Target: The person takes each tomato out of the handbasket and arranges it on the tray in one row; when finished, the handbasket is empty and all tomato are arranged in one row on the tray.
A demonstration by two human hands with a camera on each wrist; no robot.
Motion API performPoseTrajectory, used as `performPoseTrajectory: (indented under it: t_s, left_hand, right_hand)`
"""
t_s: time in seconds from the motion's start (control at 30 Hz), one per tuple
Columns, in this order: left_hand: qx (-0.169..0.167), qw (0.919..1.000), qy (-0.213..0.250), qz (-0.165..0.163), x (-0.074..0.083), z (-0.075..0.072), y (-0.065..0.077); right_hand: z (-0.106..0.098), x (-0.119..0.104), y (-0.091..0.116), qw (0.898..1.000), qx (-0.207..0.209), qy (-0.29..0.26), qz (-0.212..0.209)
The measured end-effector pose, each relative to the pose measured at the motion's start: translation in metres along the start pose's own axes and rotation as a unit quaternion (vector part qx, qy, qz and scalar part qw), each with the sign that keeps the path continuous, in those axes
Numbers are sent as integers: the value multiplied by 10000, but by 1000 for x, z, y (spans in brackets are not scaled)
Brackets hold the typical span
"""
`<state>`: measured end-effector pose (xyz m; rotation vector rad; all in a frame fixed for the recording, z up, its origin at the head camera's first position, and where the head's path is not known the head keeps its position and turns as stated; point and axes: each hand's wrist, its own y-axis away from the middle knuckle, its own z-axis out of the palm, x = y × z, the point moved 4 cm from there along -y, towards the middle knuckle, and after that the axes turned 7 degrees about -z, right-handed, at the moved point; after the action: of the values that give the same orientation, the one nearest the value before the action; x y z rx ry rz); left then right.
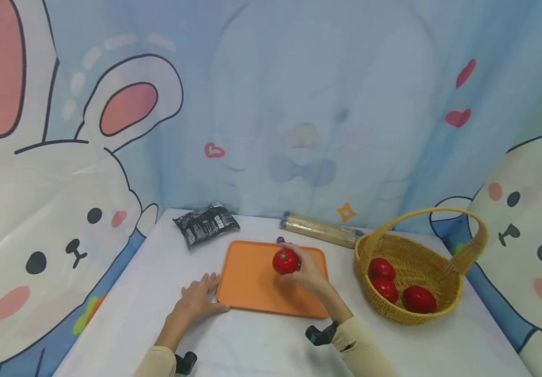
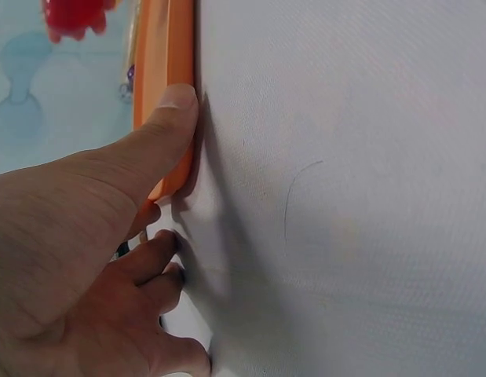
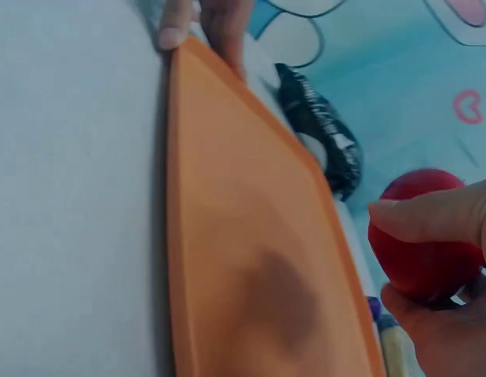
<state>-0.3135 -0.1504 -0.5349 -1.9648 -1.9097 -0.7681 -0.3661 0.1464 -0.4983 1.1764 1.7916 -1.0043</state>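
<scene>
The red tomato is above the orange tray, gripped in my right hand; my left hand, fingers spread, touches the tray's eight o'clock corner. At ten o'clock lies a black packet, its white print too small to read.

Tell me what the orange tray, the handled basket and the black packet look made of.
Orange tray: probably plastic, satin; smooth, uniform, with a rounded raised rim.
Handled basket: visibly woven, apparently wicker, though plastic strands are possible.
Black packet: likely plastic film or foil, slightly glossy; creased.
</scene>
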Motion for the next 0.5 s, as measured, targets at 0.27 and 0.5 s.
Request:
performPoseTrajectory:
  t_s: [0.27, 0.5]
  left_hand:
    - [18, 10000, -6, -21, 0, 0, -2]
    - [67, 10000, 11, 40, -3, 2, -2]
  right_hand:
    - [40, 15, -30, 9992, 90, 378, 124]
    - [62, 28, -44, 9989, 13, 426, 168]
